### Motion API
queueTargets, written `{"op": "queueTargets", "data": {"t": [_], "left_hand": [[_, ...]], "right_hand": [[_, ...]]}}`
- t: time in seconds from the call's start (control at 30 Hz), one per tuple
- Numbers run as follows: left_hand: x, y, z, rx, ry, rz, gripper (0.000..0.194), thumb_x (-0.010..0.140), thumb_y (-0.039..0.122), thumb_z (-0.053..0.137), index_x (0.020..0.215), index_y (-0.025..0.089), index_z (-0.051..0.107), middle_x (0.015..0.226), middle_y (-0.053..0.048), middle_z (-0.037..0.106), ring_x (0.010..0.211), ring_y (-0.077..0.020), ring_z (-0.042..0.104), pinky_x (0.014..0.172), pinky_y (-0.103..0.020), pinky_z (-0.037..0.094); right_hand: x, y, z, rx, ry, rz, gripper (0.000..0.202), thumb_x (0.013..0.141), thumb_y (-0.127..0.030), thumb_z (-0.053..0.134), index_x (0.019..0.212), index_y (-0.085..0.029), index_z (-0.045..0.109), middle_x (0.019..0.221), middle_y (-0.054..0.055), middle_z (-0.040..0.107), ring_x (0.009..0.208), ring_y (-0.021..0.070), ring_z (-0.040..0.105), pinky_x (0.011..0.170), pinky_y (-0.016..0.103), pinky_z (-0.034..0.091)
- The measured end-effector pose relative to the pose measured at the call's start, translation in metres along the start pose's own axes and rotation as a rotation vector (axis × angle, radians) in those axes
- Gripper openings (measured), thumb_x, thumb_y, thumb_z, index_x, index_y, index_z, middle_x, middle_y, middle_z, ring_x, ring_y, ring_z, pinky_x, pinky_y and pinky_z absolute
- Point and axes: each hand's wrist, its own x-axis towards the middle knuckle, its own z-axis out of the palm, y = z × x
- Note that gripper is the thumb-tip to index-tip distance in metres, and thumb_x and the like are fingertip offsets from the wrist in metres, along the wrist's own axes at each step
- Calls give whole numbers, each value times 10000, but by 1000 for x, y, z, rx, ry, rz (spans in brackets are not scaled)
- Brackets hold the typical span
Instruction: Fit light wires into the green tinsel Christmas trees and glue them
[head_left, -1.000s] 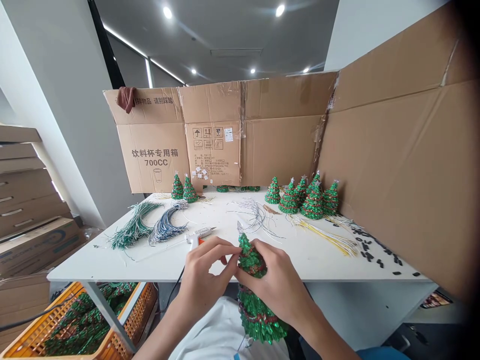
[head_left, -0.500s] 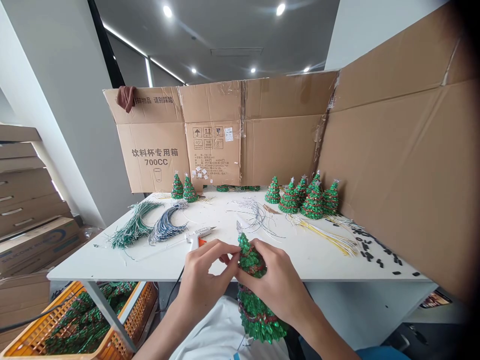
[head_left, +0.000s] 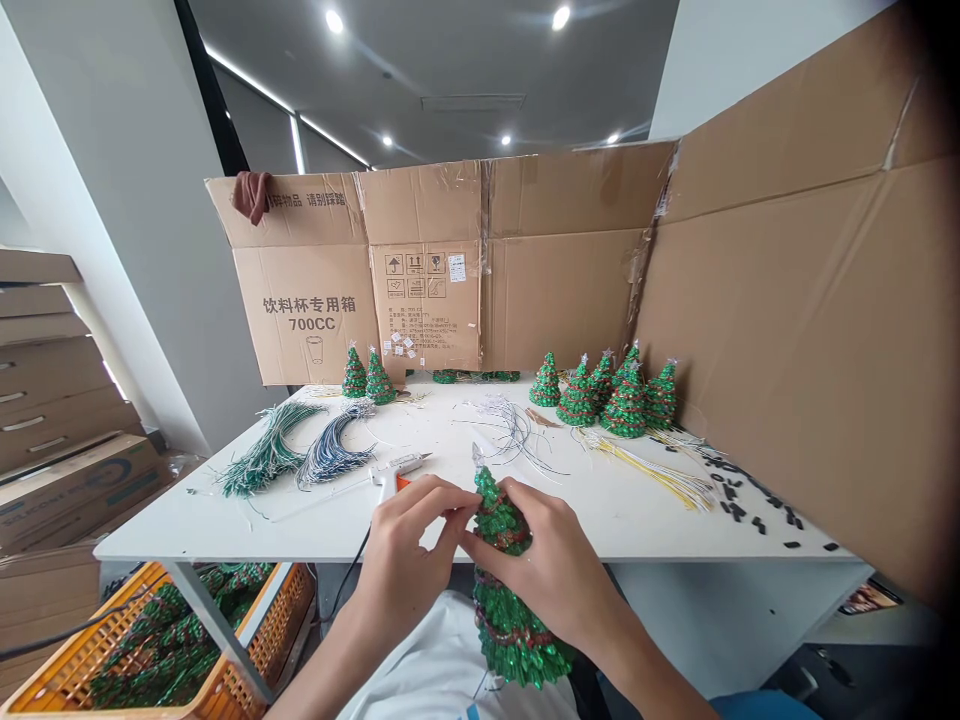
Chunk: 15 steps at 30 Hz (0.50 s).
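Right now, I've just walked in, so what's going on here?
The person's right hand grips a shiny green tree at the near edge of a white table. The left hand touches the tree's upper side; whether it pinches anything is unclear. A glue gun lies beyond the left hand, and similar trees stand toward the back.

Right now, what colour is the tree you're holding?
The tree is green with reddish bands; head view.

Left cardboard panel: "请别踩踏", "饮料杯专用箱 700CC" (cup outline beneath); adjoining panel: handling signs.
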Motion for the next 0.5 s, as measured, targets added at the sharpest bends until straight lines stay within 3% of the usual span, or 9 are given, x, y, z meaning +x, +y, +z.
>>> {"op": "queueTargets", "data": {"t": [0.3, 0.5], "left_hand": [[-1, 2, -4, 7, -69, -159, 156, 987, 118, 679, 977, 233, 783, 843, -3, 776, 738, -161, 711, 708, -274, 566], [1, 4, -4, -87, -21, -273, 118, 973, 160, 722, 962, 242, 807, 859, 4, 815, 751, -166, 738, 703, -261, 581]], "right_hand": [[0, 0, 3, -17, -6, 16, 396, 912, -388, 807, 798, -268, 447, 728, -42, 566, 663, 188, 501, 605, 304, 357], [-1, -4, 3, 16, 18, -4, 363, 920, -382, 798, 816, -269, 469, 735, -39, 580, 663, 191, 524, 612, 296, 397]]}}
